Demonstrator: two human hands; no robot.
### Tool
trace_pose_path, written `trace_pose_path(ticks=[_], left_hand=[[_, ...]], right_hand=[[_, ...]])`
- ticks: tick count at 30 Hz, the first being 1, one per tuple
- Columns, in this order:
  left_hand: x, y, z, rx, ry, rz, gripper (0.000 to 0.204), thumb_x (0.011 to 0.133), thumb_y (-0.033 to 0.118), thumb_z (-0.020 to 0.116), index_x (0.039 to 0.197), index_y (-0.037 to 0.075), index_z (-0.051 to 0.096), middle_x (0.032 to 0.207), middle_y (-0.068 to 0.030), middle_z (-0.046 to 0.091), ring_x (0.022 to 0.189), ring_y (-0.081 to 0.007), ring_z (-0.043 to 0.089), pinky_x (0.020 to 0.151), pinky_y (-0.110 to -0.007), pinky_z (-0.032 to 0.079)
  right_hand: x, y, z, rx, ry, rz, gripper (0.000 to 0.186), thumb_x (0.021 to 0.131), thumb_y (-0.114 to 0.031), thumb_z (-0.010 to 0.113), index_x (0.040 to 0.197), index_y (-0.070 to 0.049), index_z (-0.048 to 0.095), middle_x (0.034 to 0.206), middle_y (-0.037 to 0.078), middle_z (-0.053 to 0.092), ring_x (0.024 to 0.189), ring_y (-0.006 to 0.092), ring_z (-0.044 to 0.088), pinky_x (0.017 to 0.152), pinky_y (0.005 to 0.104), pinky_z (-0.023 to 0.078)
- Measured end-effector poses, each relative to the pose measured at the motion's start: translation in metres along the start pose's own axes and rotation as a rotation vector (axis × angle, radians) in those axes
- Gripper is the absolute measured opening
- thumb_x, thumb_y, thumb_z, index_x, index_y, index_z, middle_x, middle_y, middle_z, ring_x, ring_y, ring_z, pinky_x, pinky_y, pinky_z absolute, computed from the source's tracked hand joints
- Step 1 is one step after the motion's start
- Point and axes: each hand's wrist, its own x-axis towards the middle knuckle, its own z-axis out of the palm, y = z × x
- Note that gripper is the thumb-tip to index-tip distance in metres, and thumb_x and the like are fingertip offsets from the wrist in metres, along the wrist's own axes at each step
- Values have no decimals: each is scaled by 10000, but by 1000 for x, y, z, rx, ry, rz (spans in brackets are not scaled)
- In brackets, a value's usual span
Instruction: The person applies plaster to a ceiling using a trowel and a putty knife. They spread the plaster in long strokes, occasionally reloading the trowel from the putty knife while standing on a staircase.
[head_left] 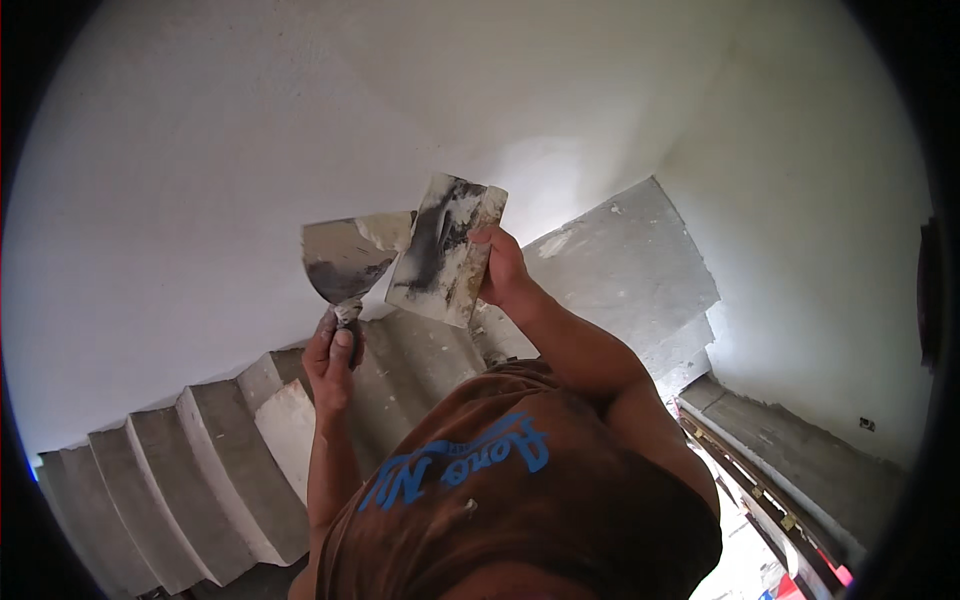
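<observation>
My left hand (333, 362) is closed round the handle of a wide putty knife (345, 262), its fan-shaped blade pointing up and smeared with pale plaster. Beside it, my right hand (503, 262) grips a flat rectangular plastering blade (440, 250) by its right edge. Dark patches and pale plaster cover the face of that blade. The far right corner of the putty knife meets or overlaps the left edge of the rectangular blade; I cannot tell whether they press together. Both tools are held up in front of a white wall (220, 130).
Bare concrete stairs (170, 490) run along the wall at the lower left, with a pale flat slab (285, 430) on them. A grey concrete landing (630, 260) lies to the right. Beyond it are another white wall (820, 220), a ledge (800, 440) and a bright drop past a rail-like edge (760, 485).
</observation>
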Motion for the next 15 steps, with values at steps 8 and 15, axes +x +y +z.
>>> trace_pose_path(ticks=[8,15], left_hand=[[14,-25,-3,771,-57,467,435,973,143,561,1379,-11,525,830,-109,556,651,-191,515,579,-304,443],[33,-24,-9,930,-110,462,466,920,89,604,1380,49,541,864,-145,614,729,-295,625,638,-390,521]], right_hand=[[-3,6,-3,14,-57,-67,486,840,-199,517,1272,23,520,1133,183,644,1024,332,654,920,478,529],[-18,3,9,-74,20,-79,415,833,-188,564,1208,-11,561,1059,134,649,990,297,647,907,454,523]])
